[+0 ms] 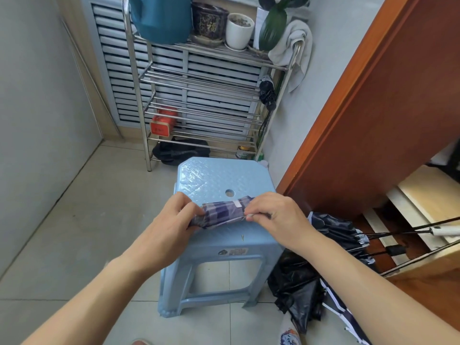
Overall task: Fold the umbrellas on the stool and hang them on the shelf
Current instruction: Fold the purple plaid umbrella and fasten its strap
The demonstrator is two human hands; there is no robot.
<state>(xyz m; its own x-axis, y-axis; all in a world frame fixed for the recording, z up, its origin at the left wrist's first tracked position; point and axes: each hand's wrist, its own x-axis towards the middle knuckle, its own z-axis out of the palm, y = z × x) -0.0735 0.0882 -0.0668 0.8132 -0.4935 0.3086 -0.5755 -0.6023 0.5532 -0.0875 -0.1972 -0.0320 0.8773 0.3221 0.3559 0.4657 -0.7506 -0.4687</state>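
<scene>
A folded purple plaid umbrella (pixel 221 213) lies across the near part of the light blue plastic stool (pixel 224 178). My left hand (pixel 171 220) grips its left end. My right hand (pixel 271 215) pinches its right end, where rib tips and a white strap show. A black umbrella (pixel 333 235) lies unfolded on the floor to the right of the stool, its shaft and white handle (pixel 445 230) pointing right. Another folded black umbrella (pixel 267 94) hangs on the right side of the steel shelf (pixel 199 78).
The shelf stands against a louvred panel; on top sit a teal container (pixel 159 18), flower pots (pixel 239 31) and a white towel (pixel 293 48). A red box (pixel 163 122) sits on a lower rack, a black bag (pixel 181 150) underneath. A brown wooden door (pixel 373 100) stands at the right.
</scene>
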